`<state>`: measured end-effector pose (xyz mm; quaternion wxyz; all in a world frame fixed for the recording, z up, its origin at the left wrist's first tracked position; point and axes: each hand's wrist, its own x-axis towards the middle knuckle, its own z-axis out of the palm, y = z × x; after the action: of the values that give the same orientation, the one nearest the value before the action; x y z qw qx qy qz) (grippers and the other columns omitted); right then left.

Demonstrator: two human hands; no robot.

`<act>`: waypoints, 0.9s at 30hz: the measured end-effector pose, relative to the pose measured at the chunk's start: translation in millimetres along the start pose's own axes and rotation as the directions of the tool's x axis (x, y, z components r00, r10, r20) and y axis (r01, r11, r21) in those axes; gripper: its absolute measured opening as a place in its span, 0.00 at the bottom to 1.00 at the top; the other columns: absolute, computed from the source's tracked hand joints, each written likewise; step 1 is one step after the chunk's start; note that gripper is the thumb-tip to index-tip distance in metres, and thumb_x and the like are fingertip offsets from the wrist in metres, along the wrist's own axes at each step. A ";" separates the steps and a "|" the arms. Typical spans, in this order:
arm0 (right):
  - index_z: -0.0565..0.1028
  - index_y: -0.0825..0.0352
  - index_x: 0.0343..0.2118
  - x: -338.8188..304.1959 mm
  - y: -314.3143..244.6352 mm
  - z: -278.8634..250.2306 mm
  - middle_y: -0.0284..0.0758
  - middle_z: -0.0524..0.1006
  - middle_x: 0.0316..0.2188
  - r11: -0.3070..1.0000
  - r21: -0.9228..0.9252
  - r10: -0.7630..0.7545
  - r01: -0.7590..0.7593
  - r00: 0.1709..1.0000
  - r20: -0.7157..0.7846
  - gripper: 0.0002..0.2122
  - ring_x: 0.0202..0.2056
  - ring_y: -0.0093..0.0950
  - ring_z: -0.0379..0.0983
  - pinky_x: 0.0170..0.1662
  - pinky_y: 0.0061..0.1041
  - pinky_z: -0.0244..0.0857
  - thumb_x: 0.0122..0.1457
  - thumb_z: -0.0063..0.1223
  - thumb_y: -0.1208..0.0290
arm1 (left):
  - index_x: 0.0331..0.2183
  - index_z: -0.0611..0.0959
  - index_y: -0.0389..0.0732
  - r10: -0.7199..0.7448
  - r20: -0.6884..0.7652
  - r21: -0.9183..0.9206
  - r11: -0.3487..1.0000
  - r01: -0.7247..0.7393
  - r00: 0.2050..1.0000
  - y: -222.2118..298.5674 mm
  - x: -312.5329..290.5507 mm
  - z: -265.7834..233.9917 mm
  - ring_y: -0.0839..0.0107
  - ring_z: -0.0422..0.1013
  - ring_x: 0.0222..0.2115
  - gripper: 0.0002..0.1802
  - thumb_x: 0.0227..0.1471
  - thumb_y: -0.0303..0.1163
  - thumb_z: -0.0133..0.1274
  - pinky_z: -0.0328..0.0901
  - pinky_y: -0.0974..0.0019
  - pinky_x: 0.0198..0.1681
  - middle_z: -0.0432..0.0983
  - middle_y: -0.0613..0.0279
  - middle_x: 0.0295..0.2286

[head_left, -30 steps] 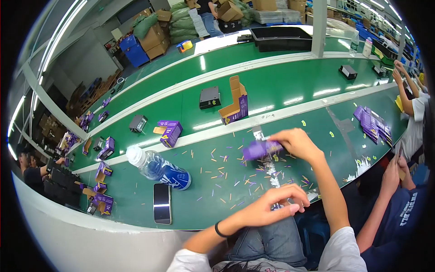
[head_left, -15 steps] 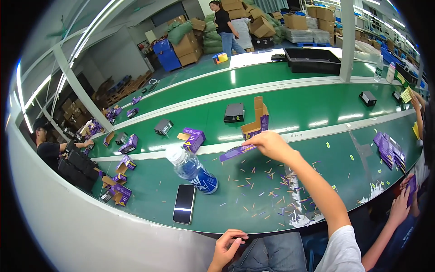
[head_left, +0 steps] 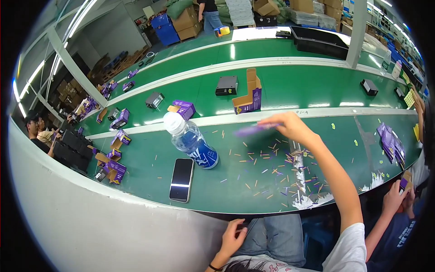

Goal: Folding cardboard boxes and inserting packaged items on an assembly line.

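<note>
My right hand [head_left: 297,129] reaches over the green table and pinches a flat purple carton piece [head_left: 257,129], blurred by motion. Small tan and purple strips [head_left: 267,170] lie scattered beneath it. Beyond that hand, an opened purple carton [head_left: 249,105] stands on the green belt with its brown inner flap raised, beside a black box-shaped device [head_left: 226,85]. My left hand [head_left: 233,236] rests by the table's near edge above my lap, fingers loosely bent, with nothing visible in it.
A clear bottle with a blue label [head_left: 192,143] and a phone [head_left: 181,180] are left of the strips. More purple cartons [head_left: 113,168] lie at the left. At the right are stacked purple cartons [head_left: 390,141] and a co-worker's hands [head_left: 398,197] holding a carton.
My right hand has moved right and a little nearer with the flat purple carton piece. The whole view has shifted. In the background a walking person has moved left.
</note>
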<state>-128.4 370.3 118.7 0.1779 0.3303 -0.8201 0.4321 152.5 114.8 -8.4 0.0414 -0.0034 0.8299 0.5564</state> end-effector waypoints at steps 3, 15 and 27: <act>0.80 0.58 0.36 26.5 -6.9 28.9 0.31 0.80 0.31 0.972 -0.204 0.120 -0.116 0.993 0.009 0.17 0.25 0.33 0.73 0.32 0.27 0.65 0.43 0.47 0.82 | 0.55 0.62 0.37 0.265 0.244 0.452 0.820 -0.351 0.933 -33.1 -16.3 14.4 0.54 0.55 0.56 0.37 0.49 0.47 0.53 0.56 0.55 0.54 0.55 0.48 0.56; 0.80 0.60 0.34 -23.8 14.3 25.8 0.29 0.79 0.37 0.989 -0.057 -0.116 0.140 0.946 0.301 0.17 0.37 0.32 0.74 0.42 0.26 0.66 0.40 0.47 0.81 | 0.41 0.80 0.44 0.168 0.639 0.420 0.741 -0.523 0.751 -54.4 -23.6 17.2 0.61 0.55 0.58 0.17 0.52 0.41 0.50 0.49 0.56 0.59 0.64 0.61 0.53; 0.79 0.66 0.39 -131.2 -90.1 -41.8 0.31 0.79 0.37 0.928 0.184 0.365 -0.324 0.891 -0.272 0.16 0.34 0.21 0.73 0.39 0.16 0.65 0.43 0.50 0.81 | 0.26 0.80 0.39 0.094 0.586 0.316 0.888 -0.334 0.805 -21.1 3.3 42.5 0.65 0.67 0.26 0.07 0.41 0.30 0.58 0.62 0.68 0.30 0.72 0.65 0.26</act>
<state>28.7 418.9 119.8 0.1986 0.1209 -0.7979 0.5561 153.1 146.1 -44.2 0.2160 0.2628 0.8728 0.3500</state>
